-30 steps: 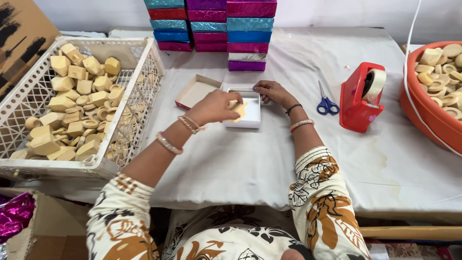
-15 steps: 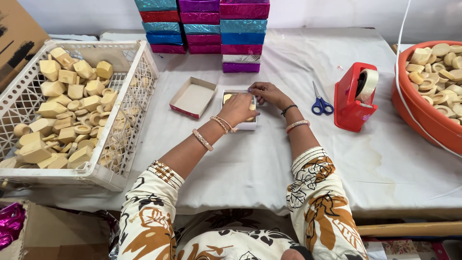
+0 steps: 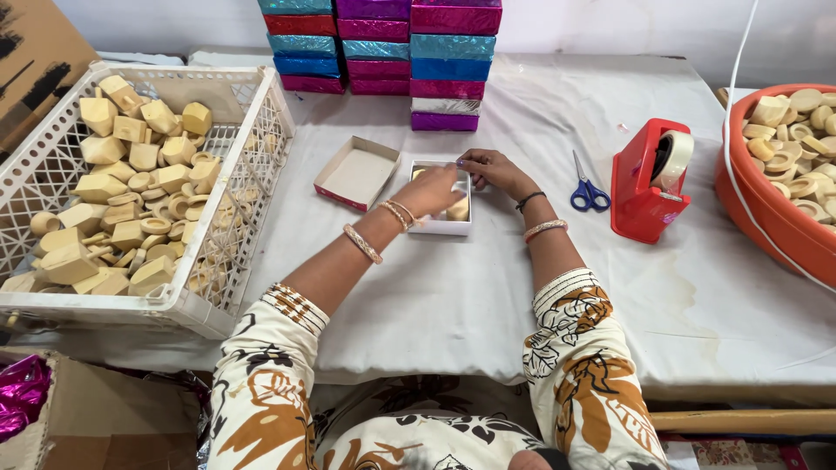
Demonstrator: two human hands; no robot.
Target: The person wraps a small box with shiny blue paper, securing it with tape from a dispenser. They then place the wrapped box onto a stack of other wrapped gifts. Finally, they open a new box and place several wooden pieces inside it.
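Packing was at the filling step: the small white box (image 3: 444,202) sat mid-table, with the left hand (image 3: 433,190) reaching in, fingers curled onto a pale wooden piece (image 3: 457,210) inside. The right hand (image 3: 489,165) pinched the box's far rim at one o'clock. The open lid (image 3: 357,172) lay just beside at ten o'clock; seating the piece flat, then lidding, seemed due.

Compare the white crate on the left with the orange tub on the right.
The white crate is rectangular with open lattice walls; the orange tub is round with solid walls. The crate shows whole, the tub is cut off by the picture's edge. The crate holds mostly blocky faceted pieces plus some rings; the tub holds mostly rings and rounded pieces. Both sit on the cloth-covered table and hold pale wooden pieces.
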